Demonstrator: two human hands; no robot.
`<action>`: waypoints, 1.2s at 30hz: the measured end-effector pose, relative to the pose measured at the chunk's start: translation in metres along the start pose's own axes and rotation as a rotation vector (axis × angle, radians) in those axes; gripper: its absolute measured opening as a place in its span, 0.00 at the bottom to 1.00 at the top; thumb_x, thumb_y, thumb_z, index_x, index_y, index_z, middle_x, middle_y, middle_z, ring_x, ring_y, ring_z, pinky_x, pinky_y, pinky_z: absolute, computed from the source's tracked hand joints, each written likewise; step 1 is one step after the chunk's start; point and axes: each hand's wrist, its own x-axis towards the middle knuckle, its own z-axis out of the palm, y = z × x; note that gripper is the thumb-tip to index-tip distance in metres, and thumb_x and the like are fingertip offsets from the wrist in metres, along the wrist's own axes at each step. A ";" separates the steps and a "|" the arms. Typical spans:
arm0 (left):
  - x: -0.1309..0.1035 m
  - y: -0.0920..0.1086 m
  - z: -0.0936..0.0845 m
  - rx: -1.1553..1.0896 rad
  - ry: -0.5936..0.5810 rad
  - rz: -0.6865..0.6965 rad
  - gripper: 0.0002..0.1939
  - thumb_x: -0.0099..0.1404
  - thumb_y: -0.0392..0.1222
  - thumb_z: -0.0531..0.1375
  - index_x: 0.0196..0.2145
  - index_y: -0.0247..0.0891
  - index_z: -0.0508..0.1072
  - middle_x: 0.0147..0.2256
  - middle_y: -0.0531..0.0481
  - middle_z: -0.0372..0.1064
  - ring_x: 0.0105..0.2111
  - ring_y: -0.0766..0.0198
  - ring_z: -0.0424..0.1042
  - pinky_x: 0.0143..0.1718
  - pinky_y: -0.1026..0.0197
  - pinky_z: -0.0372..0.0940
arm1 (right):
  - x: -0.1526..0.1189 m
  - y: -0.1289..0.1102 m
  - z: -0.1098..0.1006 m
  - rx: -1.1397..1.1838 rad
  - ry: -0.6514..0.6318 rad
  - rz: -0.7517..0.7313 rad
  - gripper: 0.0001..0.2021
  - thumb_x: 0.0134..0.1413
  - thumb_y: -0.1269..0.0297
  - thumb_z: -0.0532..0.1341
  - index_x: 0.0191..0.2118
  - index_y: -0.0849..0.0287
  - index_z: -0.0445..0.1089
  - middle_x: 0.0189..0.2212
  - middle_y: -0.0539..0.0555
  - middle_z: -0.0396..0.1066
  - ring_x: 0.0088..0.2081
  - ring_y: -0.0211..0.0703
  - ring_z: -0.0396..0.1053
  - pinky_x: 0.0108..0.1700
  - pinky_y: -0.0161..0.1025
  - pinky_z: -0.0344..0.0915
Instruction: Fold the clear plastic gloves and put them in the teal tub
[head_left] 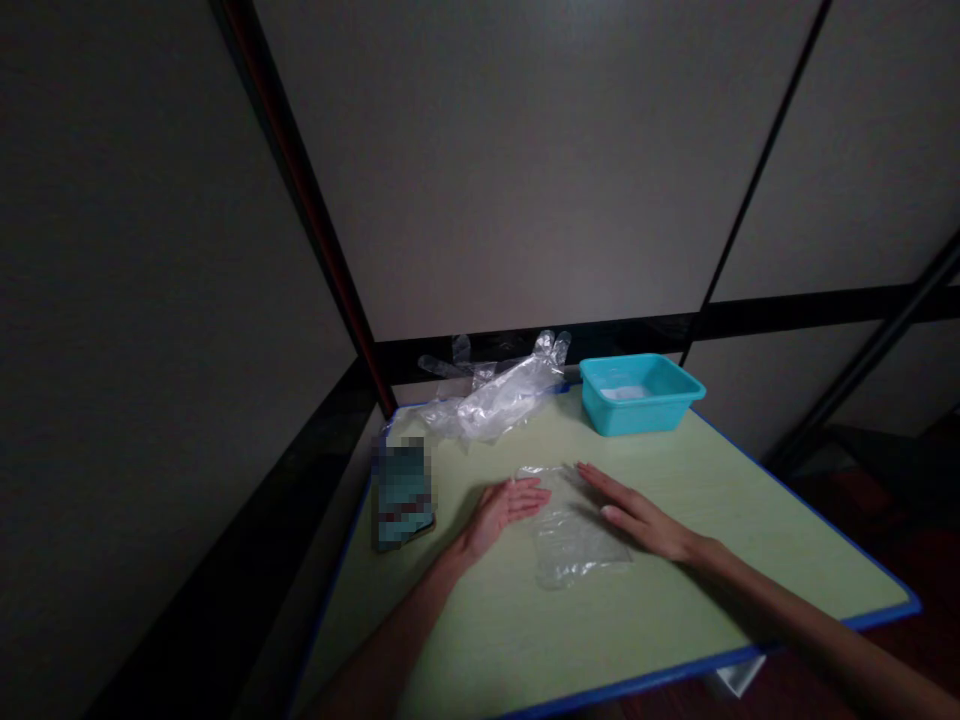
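It looks like a dim corner of a room in a home, though which room is unclear. Beyond the fingers (531,495), tall plain panels (525,170) like wardrobe doors rise, crossed by a glossy dark band (810,312) and split by dark upright strips (300,190). More panelling closes in to their left. Under the fingers is a small pale-green counter (465,640) with blue edging, and beyond them to the right a household plastic tub (646,416).
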 end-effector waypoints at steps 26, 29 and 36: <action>-0.010 0.001 0.013 0.537 0.104 0.202 0.16 0.61 0.49 0.51 0.32 0.33 0.69 0.25 0.47 0.72 0.28 0.62 0.70 0.34 0.61 0.61 | -0.049 -0.018 -0.022 -0.637 -0.150 -0.481 0.17 0.62 0.70 0.41 0.43 0.55 0.66 0.27 0.49 0.68 0.30 0.38 0.62 0.32 0.36 0.57; -0.014 0.006 0.017 0.635 0.043 0.200 0.13 0.59 0.46 0.53 0.32 0.35 0.71 0.29 0.47 0.72 0.31 0.61 0.69 0.35 0.60 0.61 | -0.053 -0.024 -0.017 -0.632 -0.141 -0.380 0.15 0.62 0.68 0.42 0.44 0.56 0.65 0.26 0.49 0.66 0.30 0.39 0.61 0.32 0.36 0.56; -0.024 0.019 0.043 1.297 -0.266 0.366 0.22 0.59 0.43 0.54 0.51 0.41 0.61 0.55 0.48 0.55 0.55 0.58 0.51 0.54 0.54 0.46 | -0.069 -0.043 -0.006 -0.619 -0.111 -0.190 0.15 0.61 0.70 0.44 0.50 0.57 0.59 0.30 0.52 0.64 0.31 0.41 0.60 0.35 0.39 0.55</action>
